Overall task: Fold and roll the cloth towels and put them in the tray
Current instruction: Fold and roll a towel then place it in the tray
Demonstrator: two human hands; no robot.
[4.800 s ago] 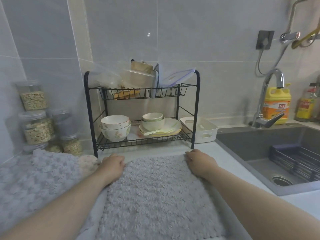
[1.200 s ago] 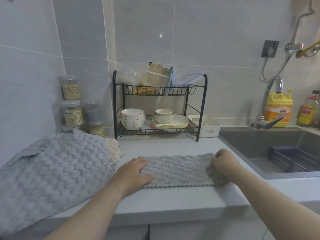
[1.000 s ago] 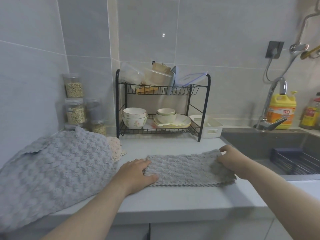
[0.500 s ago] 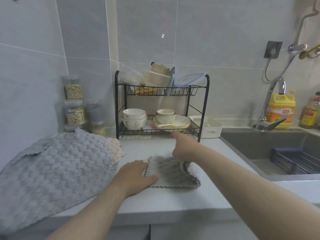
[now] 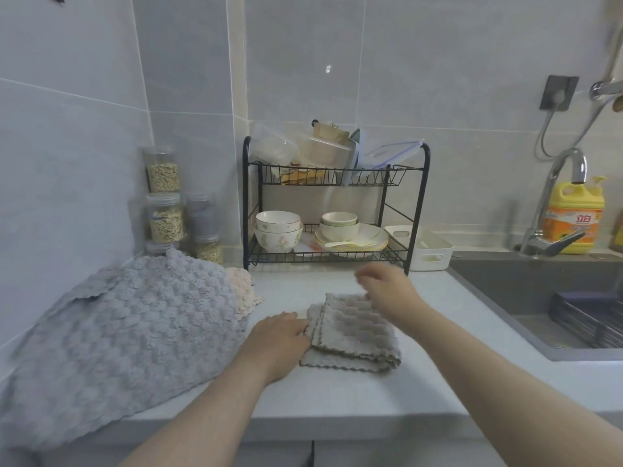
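Note:
A grey textured towel [image 5: 350, 335] lies folded into a small square on the white counter. My left hand [image 5: 279, 342] rests flat at its left edge, fingers touching the fold. Above the towel's far edge my right hand [image 5: 387, 291] hovers, blurred by motion, fingers loosely curled and holding nothing. A heap of grey towels [image 5: 124, 332] covers the counter at the left, with a beige towel [image 5: 242, 291] peeking out behind it. The white tray [image 5: 428, 251] stands to the right of the dish rack, near the sink.
A black two-tier dish rack [image 5: 333, 210] with bowls and plates stands at the back. Jars of grains [image 5: 165, 210] are stacked in the left corner. The dark sink [image 5: 539, 298] with tap and a yellow detergent bottle [image 5: 573, 217] is at the right.
The long folded strip has been folded in half from right to left into a square. My right hand let go of the end and lifted. The left hand stayed at the left edge.

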